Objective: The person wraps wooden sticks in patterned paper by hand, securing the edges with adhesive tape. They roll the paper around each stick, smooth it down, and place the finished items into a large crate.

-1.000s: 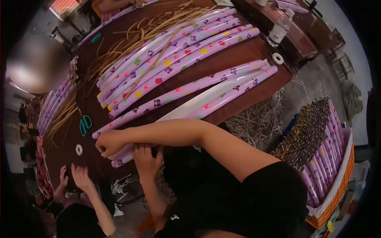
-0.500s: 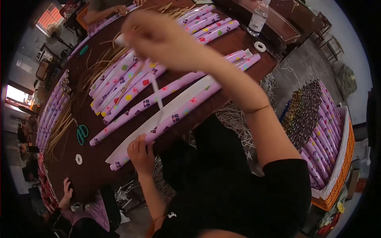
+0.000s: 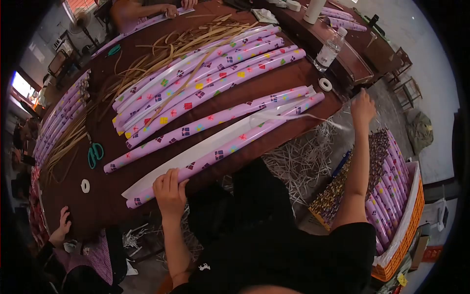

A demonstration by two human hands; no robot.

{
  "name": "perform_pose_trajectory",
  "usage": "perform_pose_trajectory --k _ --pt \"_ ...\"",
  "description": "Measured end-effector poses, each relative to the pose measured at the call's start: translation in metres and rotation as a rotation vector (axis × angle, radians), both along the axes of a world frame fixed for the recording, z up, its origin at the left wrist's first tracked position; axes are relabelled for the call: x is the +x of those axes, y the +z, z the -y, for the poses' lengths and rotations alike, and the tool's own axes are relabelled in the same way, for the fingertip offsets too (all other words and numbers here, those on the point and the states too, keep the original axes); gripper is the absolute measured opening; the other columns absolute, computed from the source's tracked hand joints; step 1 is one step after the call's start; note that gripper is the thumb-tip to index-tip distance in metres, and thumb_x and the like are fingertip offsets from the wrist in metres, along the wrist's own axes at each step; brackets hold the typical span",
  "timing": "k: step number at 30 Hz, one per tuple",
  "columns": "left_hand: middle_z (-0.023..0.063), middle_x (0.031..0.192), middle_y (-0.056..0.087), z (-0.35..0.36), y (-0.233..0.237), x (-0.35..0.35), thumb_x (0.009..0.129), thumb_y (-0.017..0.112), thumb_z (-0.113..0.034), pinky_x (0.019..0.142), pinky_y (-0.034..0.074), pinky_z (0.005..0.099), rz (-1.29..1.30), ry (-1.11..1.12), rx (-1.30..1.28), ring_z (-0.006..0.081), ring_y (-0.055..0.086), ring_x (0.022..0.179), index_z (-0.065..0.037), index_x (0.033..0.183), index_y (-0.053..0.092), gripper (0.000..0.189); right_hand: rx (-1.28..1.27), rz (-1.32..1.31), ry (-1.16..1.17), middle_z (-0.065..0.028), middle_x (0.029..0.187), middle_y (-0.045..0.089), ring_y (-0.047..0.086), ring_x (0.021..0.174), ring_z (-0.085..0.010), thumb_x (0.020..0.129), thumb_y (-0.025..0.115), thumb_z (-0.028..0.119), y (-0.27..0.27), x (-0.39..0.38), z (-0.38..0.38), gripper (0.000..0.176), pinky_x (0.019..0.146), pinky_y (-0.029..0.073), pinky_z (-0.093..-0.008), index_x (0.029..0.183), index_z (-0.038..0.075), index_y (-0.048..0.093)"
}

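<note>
My left hand has its fingers wrapped over the near end of a pink patterned paper roll lying at the table's front edge. A flap of its white underside shows along the back. Out past the table's right corner, my right hand is raised over the floor with its fingers apart. A thin white strip, blurred, hangs in the air between the roll's far part and that hand, not visibly touching it. Another patterned roll lies just behind.
Behind are more rolls, brown strips, green scissors, white tape rings and a bottle. Co-workers' hands are at the far edge; another person's hand is at lower left. An orange basket holds finished rolls.
My right hand has swung from above the rolls out to the right, past the table corner, and its fingers have opened. The white strip moved right. My left hand stays on the roll.
</note>
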State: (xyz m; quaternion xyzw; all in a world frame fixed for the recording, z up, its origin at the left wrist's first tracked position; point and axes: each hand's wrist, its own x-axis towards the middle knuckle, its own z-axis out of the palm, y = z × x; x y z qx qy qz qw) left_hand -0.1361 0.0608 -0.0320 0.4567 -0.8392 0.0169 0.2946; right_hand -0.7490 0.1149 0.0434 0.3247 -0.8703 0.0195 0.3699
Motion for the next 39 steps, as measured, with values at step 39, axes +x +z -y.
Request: perform_pose_trajectory --k 39 --pt "0.0107 0.116 0.062 0.001 0.000 0.001 0.082 0.072 -0.017 0.086 0.043 0.0423 0.070 -0.021 -0.005 0.0315 0.053 0.096 -0.002 0.116 0.059 0.040 -0.472 0.647 0.391 -0.0153 0.078 0.069 0.068 0.074 -0.0309 0.089 0.060 0.038 0.046 -0.014 0.063 0.034 0.067 0.050 -0.0411 0.089 0.007 0.073"
